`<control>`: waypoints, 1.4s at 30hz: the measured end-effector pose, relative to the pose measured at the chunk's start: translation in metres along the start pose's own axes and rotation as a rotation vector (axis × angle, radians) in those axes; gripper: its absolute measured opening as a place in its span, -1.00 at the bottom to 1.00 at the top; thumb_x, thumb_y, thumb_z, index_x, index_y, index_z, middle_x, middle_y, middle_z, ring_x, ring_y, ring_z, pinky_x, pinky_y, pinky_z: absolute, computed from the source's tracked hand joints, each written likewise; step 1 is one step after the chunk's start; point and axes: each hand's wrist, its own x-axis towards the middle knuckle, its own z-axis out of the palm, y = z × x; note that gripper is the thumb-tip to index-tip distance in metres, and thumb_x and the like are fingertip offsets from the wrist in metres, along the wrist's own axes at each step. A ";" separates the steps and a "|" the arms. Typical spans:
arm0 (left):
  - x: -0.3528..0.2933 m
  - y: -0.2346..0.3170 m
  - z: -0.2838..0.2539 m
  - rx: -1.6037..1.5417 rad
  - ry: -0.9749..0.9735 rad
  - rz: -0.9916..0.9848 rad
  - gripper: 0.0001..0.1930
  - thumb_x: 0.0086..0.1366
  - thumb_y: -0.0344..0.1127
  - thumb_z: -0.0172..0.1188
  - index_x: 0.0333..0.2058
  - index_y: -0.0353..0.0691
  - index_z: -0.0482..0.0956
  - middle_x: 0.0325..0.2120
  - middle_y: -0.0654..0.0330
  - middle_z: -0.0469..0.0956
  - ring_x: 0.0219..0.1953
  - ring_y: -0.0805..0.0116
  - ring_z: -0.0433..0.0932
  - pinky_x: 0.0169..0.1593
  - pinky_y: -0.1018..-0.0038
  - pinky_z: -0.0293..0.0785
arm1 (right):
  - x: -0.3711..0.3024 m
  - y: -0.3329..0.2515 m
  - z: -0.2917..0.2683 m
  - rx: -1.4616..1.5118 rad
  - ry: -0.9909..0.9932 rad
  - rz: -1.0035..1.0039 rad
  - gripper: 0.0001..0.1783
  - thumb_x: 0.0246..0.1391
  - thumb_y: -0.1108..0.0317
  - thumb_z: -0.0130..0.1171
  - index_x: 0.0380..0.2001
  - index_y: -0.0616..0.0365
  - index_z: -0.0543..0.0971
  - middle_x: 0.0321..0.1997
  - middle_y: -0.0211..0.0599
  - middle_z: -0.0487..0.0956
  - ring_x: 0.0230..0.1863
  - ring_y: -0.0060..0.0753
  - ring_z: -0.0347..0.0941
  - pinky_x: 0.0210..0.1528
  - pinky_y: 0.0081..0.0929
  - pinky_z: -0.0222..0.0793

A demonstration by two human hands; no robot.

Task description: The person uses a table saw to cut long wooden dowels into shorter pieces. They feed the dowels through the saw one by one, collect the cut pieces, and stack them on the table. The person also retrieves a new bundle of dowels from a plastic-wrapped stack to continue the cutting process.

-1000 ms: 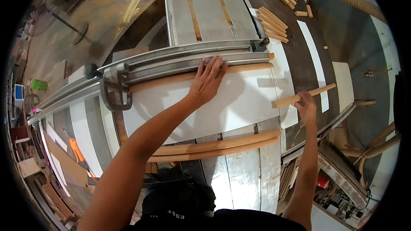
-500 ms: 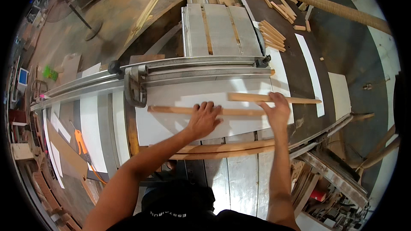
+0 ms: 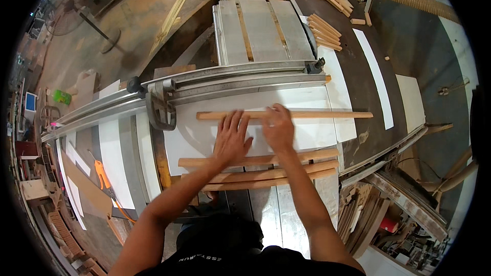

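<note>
Wooden strip (image 3: 327,115): lies nine-to-three o'clock across white board (image 3: 313,135), its apparent support
Left hand (image 3: 230,142): fingers loosely spread at it, perhaps steadying
Right hand (image 3: 279,130): half-curled over it; blur hides any grip

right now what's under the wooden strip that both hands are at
Around the wooden strip, white board shows along both edges; toward its right end, a narrower white panel, then dark tabletop. Whatever lies directly underneath is covered.
</note>
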 end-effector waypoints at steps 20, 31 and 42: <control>0.071 -0.084 0.018 0.267 0.123 0.090 -0.14 0.03 -0.02 0.47 0.26 -0.18 0.29 0.20 0.06 0.27 0.29 0.11 0.22 0.30 0.04 0.04 | 0.085 0.126 0.007 0.402 0.135 0.991 -0.46 0.37 0.01 0.00 -0.50 0.31 0.50 -0.63 -0.15 0.53 -0.75 -0.34 0.44 -0.78 -0.44 0.30; 0.075 -0.090 -0.001 0.263 0.045 0.058 -0.24 0.09 -0.22 0.41 0.24 -0.27 0.29 0.07 0.08 0.34 0.19 0.11 0.29 0.29 0.06 0.06 | 0.086 0.105 0.024 0.425 0.079 0.961 -0.56 0.39 0.13 -0.08 -0.44 0.28 0.48 -0.59 -0.13 0.55 -0.71 -0.32 0.48 -0.72 -0.42 0.41; 0.098 -0.076 0.015 0.186 -0.012 -0.054 -0.13 0.00 0.20 0.42 0.16 -0.25 0.38 0.02 0.09 0.40 0.14 0.12 0.34 0.20 0.01 0.15 | 0.085 0.078 0.033 0.441 0.087 0.977 -0.64 0.35 0.16 -0.04 -0.34 0.25 0.53 -0.59 -0.14 0.55 -0.72 -0.32 0.48 -0.74 -0.40 0.40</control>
